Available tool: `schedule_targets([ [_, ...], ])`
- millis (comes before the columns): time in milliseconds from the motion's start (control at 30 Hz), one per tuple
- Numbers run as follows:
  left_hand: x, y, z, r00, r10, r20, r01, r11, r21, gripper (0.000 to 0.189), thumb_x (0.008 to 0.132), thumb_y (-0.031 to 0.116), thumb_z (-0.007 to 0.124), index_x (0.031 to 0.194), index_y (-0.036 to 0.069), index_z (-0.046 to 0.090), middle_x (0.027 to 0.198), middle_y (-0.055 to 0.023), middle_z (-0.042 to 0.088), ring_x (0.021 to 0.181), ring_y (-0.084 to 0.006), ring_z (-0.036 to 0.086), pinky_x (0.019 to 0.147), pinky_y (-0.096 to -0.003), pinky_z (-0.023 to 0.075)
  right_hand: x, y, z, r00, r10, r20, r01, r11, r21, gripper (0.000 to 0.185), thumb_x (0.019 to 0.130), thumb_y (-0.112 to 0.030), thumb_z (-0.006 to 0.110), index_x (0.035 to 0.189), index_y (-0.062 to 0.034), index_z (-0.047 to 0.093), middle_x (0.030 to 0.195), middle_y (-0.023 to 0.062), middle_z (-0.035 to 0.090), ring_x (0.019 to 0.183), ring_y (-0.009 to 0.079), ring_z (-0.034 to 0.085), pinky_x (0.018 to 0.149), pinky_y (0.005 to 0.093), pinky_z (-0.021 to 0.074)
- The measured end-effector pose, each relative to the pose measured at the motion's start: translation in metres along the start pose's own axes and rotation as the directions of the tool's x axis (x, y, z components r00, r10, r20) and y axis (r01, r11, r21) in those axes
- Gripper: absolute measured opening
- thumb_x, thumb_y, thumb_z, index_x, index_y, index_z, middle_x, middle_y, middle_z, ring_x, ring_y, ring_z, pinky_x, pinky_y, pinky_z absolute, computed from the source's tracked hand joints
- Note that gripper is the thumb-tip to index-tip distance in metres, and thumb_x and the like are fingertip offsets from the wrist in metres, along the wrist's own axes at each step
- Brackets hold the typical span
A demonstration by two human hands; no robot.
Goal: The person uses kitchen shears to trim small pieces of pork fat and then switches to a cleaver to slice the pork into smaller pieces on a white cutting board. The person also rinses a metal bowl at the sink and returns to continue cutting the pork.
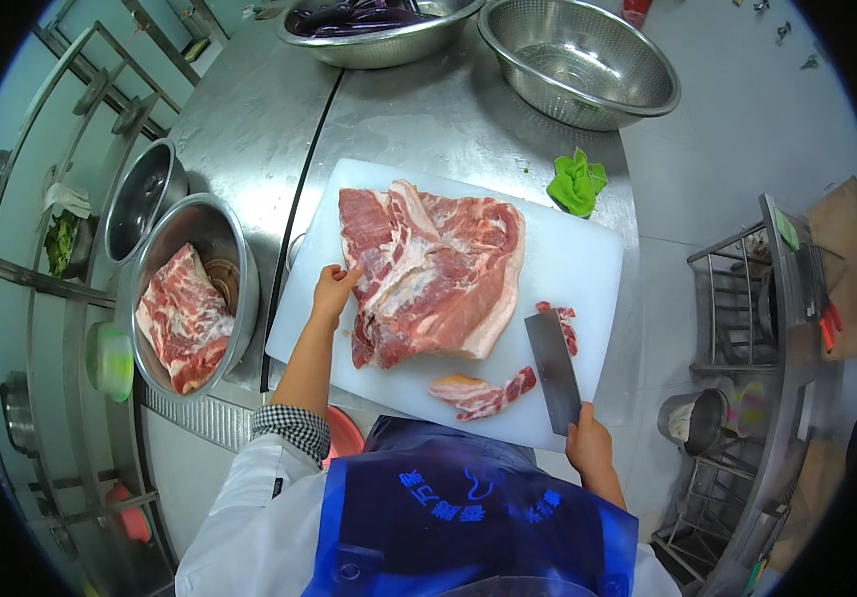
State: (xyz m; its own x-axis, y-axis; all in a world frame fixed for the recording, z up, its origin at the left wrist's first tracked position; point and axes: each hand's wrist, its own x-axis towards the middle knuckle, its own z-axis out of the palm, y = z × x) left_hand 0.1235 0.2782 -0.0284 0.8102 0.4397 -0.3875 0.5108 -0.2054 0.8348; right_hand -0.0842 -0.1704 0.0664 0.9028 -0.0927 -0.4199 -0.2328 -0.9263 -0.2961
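A large slab of raw pork (443, 276) lies on a white cutting board (585, 254), its pale fat edge along the right side. My left hand (334, 292) is at the slab's left edge, fingers curled and gripping the meat there. In my right hand (590, 442) is the handle of a cleaver (554, 373), its broad blade over the board, right of the slab. A cut strip of pork (484, 393) rests near the board's front edge. Smaller meat pieces (569, 328) lie partly behind the blade.
Left of the board, a steel bowl (249, 291) holds another pork piece (186, 321); a second steel bowl (146, 190) stands behind it. Eggplants (357, 19) fill a basin at the table's far side, beside a perforated steel colander (578, 67). A green cloth (576, 184) lies behind the board.
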Motion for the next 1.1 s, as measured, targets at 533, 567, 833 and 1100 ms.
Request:
schedule_targets([
  [533, 0.03, 0.045, 0.02, 0.977, -0.001, 0.212, 0.036, 0.987, -0.158, 0.068, 0.064, 0.021, 0.083, 0.117, -0.005, 0.05, 0.112, -0.0158, 0.061, 0.097, -0.0252, 0.062, 0.083, -0.0332, 0.0497, -0.015, -0.033, 0.029, 0.97, 0.165, -0.181, -0.181, 0.98, -0.079, 0.037, 0.081, -0.006, 0.055, 0.115, -0.0042, 0.04, 0.079, 0.0227, 0.063, 0.071, 0.0431, 0.06, 0.063, 0.0514, 0.0464],
  [567, 0.031, 0.044, 0.019, 0.977, 0.028, 0.213, 0.019, 0.976, -0.219, 0.068, 0.063, 0.02, 0.083, 0.117, -0.006, 0.05, 0.112, -0.0155, 0.061, 0.097, -0.0248, 0.062, 0.084, -0.033, 0.0497, -0.015, -0.033, 0.031, 0.965, 0.177, -0.193, -0.195, 0.978, -0.077, 0.038, 0.081, -0.006, 0.055, 0.116, -0.0043, 0.04, 0.079, 0.0226, 0.063, 0.071, 0.0431, 0.06, 0.063, 0.0516, 0.0464],
  [833, 0.029, 0.053, 0.022, 0.995, 0.059, 0.075, -0.038, 0.968, -0.247, 0.033, 0.063, 0.005, 0.068, 0.095, -0.003, 0.062, 0.088, -0.0112, 0.067, 0.079, -0.0221, 0.064, 0.072, -0.0325, 0.0491, -0.018, -0.031, 0.037, 0.963, 0.1, -0.249, -0.127, 0.987, -0.096, 0.042, 0.081, -0.007, 0.054, 0.119, -0.0002, 0.04, 0.076, 0.0235, 0.061, 0.069, 0.0433, 0.06, 0.062, 0.0503, 0.0464],
  [1100, 0.018, 0.095, 0.004, 0.98, 0.151, 0.13, -0.093, 0.922, -0.376, 0.024, 0.062, 0.001, 0.065, 0.086, -0.002, 0.063, 0.078, -0.0048, 0.064, 0.065, -0.0128, 0.057, 0.061, -0.0264, 0.0459, -0.019, -0.041, 0.031, 0.964, 0.171, -0.203, -0.19, 0.979, -0.077, 0.037, 0.08, -0.007, 0.056, 0.114, -0.0036, 0.042, 0.08, 0.0217, 0.063, 0.069, 0.0412, 0.061, 0.062, 0.0496, 0.0482],
])
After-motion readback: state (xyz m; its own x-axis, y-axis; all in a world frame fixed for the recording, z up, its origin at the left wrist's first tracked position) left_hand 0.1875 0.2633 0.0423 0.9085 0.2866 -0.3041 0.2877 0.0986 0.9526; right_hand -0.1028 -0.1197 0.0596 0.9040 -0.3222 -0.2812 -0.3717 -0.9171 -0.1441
